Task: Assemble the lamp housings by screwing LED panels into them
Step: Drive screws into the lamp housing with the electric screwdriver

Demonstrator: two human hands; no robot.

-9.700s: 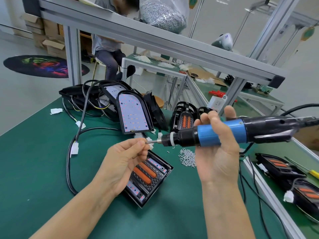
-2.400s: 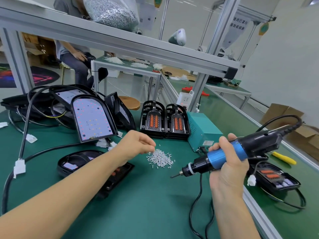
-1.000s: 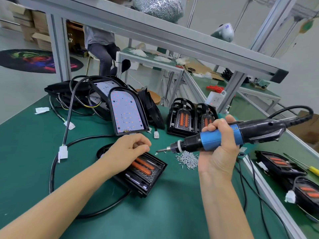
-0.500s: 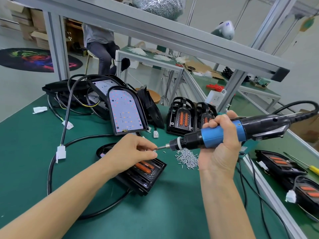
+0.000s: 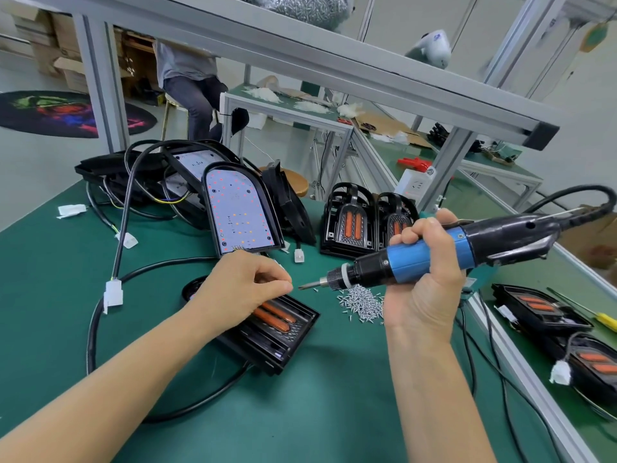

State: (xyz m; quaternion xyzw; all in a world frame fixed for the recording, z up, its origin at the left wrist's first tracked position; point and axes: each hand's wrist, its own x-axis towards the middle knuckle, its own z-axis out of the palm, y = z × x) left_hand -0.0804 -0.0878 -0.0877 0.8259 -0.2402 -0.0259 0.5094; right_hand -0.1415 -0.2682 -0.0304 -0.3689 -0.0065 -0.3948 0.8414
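While by 2 hands [image 5: 245, 289]: 1 screwdriver [image 5: 434, 252], 1 screw pile [image 5: 362, 302].

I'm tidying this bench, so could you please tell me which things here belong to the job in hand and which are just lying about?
In use:
electric screwdriver, gripped by the right hand
left hand, fingers pinched near the bit
lamp housing
loose screws

Lying about:
yellow-handled screwdriver
white power socket
cardboard boxes
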